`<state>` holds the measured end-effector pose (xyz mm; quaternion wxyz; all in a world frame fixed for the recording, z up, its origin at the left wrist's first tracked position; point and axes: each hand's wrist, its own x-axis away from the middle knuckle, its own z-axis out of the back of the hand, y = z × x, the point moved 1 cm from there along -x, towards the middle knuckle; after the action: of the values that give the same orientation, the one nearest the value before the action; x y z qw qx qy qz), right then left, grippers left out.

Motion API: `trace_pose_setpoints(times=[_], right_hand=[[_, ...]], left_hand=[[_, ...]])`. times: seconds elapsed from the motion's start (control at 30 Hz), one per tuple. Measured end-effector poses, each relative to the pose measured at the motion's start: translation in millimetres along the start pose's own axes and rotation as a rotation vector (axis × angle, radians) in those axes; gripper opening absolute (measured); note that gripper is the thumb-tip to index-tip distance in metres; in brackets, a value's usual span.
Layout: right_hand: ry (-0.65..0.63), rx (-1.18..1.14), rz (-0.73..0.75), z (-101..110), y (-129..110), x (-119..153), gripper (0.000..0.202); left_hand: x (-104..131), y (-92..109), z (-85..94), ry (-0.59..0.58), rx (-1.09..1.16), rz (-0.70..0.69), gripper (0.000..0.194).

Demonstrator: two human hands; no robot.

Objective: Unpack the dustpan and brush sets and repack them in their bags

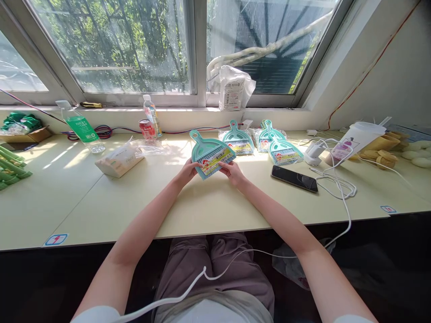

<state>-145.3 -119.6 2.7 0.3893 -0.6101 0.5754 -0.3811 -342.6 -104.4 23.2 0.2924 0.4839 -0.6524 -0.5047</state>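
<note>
Between my two hands is a small mint-green dustpan and brush set (211, 154) with a yellow label, its handle tilted up to the left. My left hand (188, 172) grips its lower left edge, thumb on the front. At the lower right edge, my right hand (234, 172) pinches it, with the fingers partly hidden behind. Similar sets lie behind on the table: one dustpan set (237, 141) just past the held one, another dustpan set (268, 134) farther right, and a third dustpan set (285, 152) in front of that.
A black phone (294, 178), white charger (313, 153) with looping cable and tilted plastic cup (355, 141) are on the right. Leftward lie a tissue pack (119, 160), green-labelled bottle (81, 128) and red can (147, 130). A white cable crosses my lap below the table (215, 213).
</note>
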Motion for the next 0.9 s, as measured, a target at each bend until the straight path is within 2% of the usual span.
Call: trace_pose_setpoints(times=[0.27, 0.47, 0.63, 0.77, 0.9], right_hand=[[-0.145, 0.103, -0.036, -4.4, 0.9, 7.4, 0.042], [-0.041, 0.093, -0.100, -6.8, 4.2, 5.6, 0.024], [-0.024, 0.067, -0.079, -5.6, 3.9, 4.6, 0.019], [-0.031, 0.088, -0.075, -4.3, 3.9, 4.5, 0.020], [-0.027, 0.109, -0.089, -5.2, 4.5, 6.0, 0.022]], left_hand=[[1.7, 0.9, 0.4, -0.017, 0.025, 0.004, 0.053], [-4.8, -6.7, 10.7, -0.007, 0.047, 0.071, 0.045], [-7.9, -7.9, 16.3, -0.048, 0.087, 0.090, 0.036], [-2.9, -2.4, 12.3, -0.114, 0.012, 0.072, 0.047], [-1.6, -1.6, 14.9, -0.140, -0.048, 0.127, 0.062]])
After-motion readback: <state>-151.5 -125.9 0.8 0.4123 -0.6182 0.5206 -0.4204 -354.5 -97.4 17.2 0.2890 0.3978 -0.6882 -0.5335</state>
